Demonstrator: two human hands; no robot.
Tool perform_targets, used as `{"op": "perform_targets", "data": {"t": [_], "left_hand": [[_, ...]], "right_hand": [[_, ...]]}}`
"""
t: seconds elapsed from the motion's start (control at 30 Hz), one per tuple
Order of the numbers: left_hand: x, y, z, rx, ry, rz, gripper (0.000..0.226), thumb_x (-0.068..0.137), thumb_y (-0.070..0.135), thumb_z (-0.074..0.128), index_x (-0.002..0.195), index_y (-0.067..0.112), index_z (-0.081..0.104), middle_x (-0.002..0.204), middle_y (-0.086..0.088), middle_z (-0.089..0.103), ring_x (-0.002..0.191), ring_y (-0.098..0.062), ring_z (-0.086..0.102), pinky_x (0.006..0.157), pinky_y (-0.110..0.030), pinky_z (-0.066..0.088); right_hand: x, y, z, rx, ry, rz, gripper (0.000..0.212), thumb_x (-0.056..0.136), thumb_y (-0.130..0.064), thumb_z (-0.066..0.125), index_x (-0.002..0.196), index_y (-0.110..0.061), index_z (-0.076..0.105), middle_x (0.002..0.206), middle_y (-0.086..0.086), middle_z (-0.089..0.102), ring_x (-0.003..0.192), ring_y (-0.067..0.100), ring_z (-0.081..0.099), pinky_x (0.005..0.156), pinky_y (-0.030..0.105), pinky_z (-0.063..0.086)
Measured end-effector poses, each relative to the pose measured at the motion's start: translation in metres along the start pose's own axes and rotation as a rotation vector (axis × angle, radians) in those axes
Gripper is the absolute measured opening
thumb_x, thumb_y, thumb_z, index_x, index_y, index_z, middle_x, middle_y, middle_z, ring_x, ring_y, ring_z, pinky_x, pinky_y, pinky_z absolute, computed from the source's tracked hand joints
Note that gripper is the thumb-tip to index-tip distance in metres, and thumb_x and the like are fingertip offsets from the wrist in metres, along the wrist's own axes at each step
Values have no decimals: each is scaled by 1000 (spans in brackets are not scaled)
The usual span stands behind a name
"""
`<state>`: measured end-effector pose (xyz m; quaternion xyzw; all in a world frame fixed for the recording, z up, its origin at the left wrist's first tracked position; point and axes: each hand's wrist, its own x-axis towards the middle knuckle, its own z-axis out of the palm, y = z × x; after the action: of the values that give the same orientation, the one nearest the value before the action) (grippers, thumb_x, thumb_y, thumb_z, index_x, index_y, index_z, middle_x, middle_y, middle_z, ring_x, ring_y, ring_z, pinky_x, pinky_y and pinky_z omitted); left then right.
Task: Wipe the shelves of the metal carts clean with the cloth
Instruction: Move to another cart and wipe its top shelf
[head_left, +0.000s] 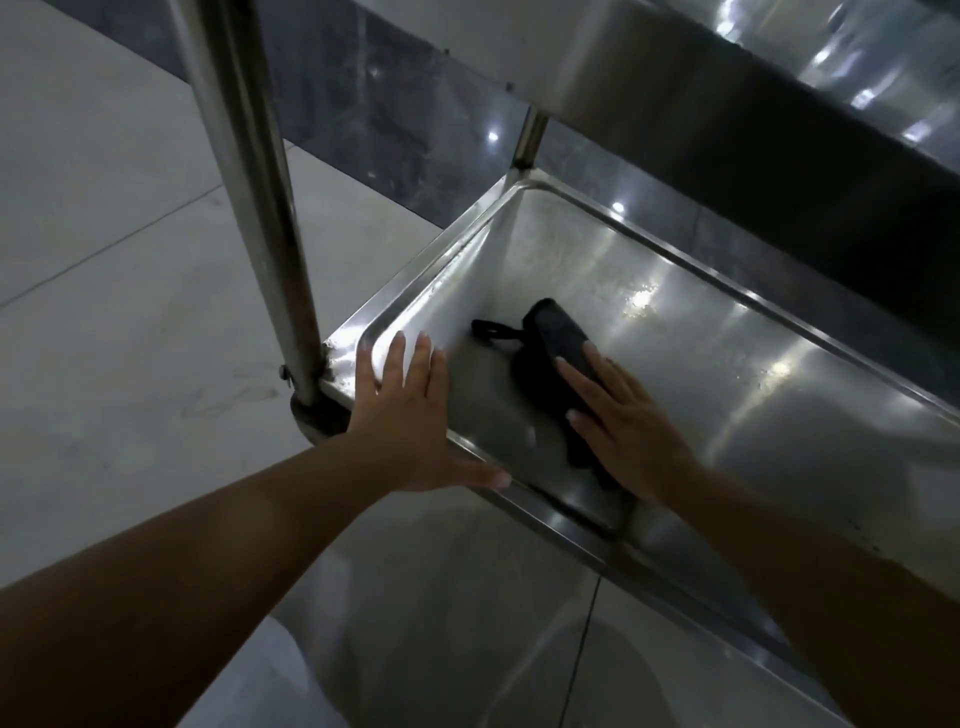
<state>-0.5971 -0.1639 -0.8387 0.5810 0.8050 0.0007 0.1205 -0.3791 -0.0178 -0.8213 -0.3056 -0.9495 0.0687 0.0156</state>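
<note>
Pressing the cloth (558, 343) flat under my right hand (628, 421), fingers straight, its length running toward the shelf (701, 364) corner at upper left. My left hand (400, 410) rests open on the rim.

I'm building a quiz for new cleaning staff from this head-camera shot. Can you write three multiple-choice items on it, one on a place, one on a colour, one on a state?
1. Where does the cloth lie?
A. On the floor beside the cart
B. In the lower shelf, near its left corner
C. Draped over the upright post

2. What colour is the cloth?
A. White
B. Yellow
C. Black

3. What is the left hand doing?
A. Resting with straight fingers on the shelf's rim
B. Gripping the post
C. Holding a spray bottle

Answers:
1. B, the cloth sits on the metal tray bottom under the right hand.
2. C, it shows dark black against the shiny steel.
3. A, its fingers lie spread over the corner rim, holding nothing, while the right hand presses flat on the cloth.
</note>
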Motion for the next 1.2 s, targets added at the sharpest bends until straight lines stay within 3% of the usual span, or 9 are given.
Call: {"op": "perform_targets", "data": {"t": [0.1,0.23,0.3,0.43,0.5,0.6,0.8,0.9,1.2], "left_hand": [[-3,7,0,10,-23,13,150,35,105,6,146,8,-22,157,-12,-24,141,-33,-29,106,-60,-24],[-4,15,0,24,-50,9,151,33,105,3,145,8,-25,155,-13,-28,139,-33,-32,104,-60,-26],[-3,17,1,33,-45,-4,152,32,105,5,146,8,-23,156,-12,-27,140,-32,-31,105,-61,-25],[-3,15,1,39,-29,-26,154,30,106,6,148,9,-18,158,-11,-20,143,-31,-25,106,-60,-24],[-1,15,1,51,-42,-29,155,29,106,5,148,10,-19,158,-11,-21,143,-31,-25,105,-59,-25],[-2,16,-4,33,-66,-27,157,26,107,3,148,10,-18,158,-12,-21,143,-32,-23,105,-60,-25],[6,18,-16,55,-85,30,163,19,106,5,148,9,-15,157,-20,-8,143,-41,-7,107,-65,-9],[10,15,-11,123,-5,119,159,27,107,-1,148,5,-13,157,-18,-14,144,-33,-21,109,-62,-17],[12,10,7,14,-12,158,150,37,107,5,142,5,-28,155,-13,-29,140,-26,-33,105,-50,-27]], "right_hand": [[12,32,-2,44,27,373,55,99,-41,40,150,-36,20,161,4,9,143,34,20,115,48,22],[56,10,6,207,31,902,56,98,-47,29,149,-41,7,161,3,-5,143,39,7,110,64,11],[67,-20,13,166,45,859,58,96,-50,27,149,-42,4,161,3,-8,144,40,4,108,67,9],[45,-62,23,-13,73,337,57,95,-53,26,148,-44,8,161,2,1,144,36,12,110,62,18],[25,-54,16,-31,19,126,57,95,-54,24,149,-44,11,161,1,5,144,34,14,112,58,21],[1,-21,5,13,-9,26,55,98,-48,37,149,-40,18,161,2,9,144,33,18,113,52,24],[-39,50,1,99,177,381,57,94,-38,55,146,-32,34,158,8,22,136,39,34,111,49,31],[-43,69,1,103,202,659,58,95,-43,49,148,-33,29,159,8,18,135,41,32,112,48,27],[10,79,-3,165,96,954,61,96,-46,39,151,-35,14,161,9,2,141,42,16,114,55,16]]}}
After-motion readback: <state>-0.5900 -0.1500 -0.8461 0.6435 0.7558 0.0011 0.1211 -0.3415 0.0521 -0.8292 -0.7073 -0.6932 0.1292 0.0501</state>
